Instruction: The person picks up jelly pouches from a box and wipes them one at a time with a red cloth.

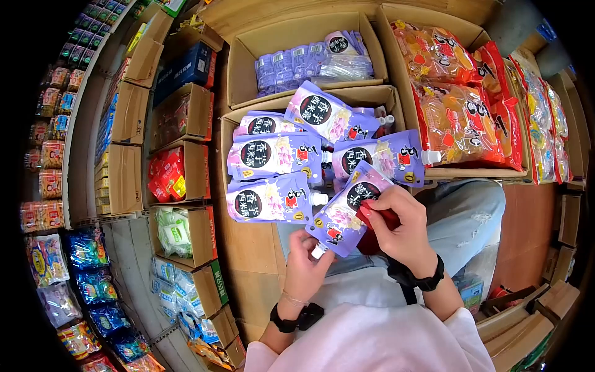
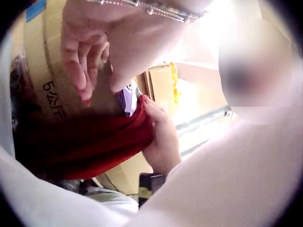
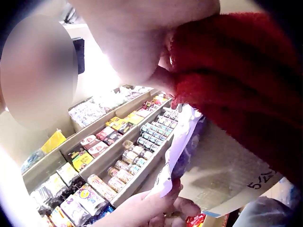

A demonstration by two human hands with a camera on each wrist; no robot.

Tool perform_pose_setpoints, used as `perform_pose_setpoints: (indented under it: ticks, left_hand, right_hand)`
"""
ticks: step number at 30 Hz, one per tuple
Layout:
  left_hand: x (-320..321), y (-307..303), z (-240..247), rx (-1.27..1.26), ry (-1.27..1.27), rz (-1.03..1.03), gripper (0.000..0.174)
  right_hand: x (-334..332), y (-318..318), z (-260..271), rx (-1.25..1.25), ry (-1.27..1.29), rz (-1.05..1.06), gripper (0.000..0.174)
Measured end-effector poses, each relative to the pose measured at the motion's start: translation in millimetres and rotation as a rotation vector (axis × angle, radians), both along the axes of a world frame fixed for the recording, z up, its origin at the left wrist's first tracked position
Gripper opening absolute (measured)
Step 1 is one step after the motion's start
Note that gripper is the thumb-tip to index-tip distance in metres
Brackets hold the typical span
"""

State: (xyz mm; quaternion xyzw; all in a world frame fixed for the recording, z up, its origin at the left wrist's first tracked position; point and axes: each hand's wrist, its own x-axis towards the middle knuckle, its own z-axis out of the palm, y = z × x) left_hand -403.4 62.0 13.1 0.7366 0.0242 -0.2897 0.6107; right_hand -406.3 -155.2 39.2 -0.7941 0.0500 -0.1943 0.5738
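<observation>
Left hand [image 1: 305, 263] pinches a purple pouch [image 1: 344, 211] by its cap; right hand [image 1: 403, 230], at 2 o'clock, grips a red cloth [image 1: 379, 215] on its black label. Boxed pouches [image 1: 273, 155] at 11 o'clock read "香芋".

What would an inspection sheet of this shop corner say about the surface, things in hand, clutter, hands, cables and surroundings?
Surface: open cardboard box serves as the work area; no table seen.
Job's things: purple pouch held in front of the box; red cloth pressed against its upper part.
Clutter: spare pouches lie flat in the box; snack bags, red and orange, fill the carton to the right.
Hands: left hand pinches the pouch's spout end; right hand grips the red cloth.
Cables: nothing seen.
Surroundings: shelves of packaged goods on the left, with open cartons beside them.
</observation>
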Motion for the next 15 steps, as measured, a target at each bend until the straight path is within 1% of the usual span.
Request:
perform_pose_setpoints:
  ticks: [2,5,8,11,12,14,15]
  left_hand:
    - [8.4,-0.5,14.3,-0.257,0.171,-0.073,0.054]
    - [14.6,9.7,23.7,-0.537,0.246,-0.162,0.050]
    - [12.7,10.9,24.4,-0.421,0.327,-0.153,0.042]
    - [7.5,2.7,31.1,-0.467,0.281,-0.096,0.035]
    - [7.1,1.9,34.4,-0.471,0.232,-0.134,0.033]
    - [7.5,3.0,41.7,-0.474,0.129,-0.207,0.030]
    - [8.1,4.0,44.8,-0.489,0.139,-0.214,0.029]
  right_hand:
    - [0.8,-0.1,0.8,0.007,0.013,0.000,0.014]
    - [1.0,-2.5,1.7,-0.009,-0.021,-0.023,0.015]
    - [-6.6,2.7,9.2,-0.039,0.024,-0.010,0.015]
    - [-22.8,15.6,22.9,-0.059,-0.026,0.212,0.013]
    - [-26.4,20.9,22.6,-0.114,-0.067,0.262,0.013]
    - [-29.7,21.4,19.4,-0.180,-0.103,0.221,0.014]
    - [-27.0,17.8,18.6,-0.157,-0.107,0.170,0.014]
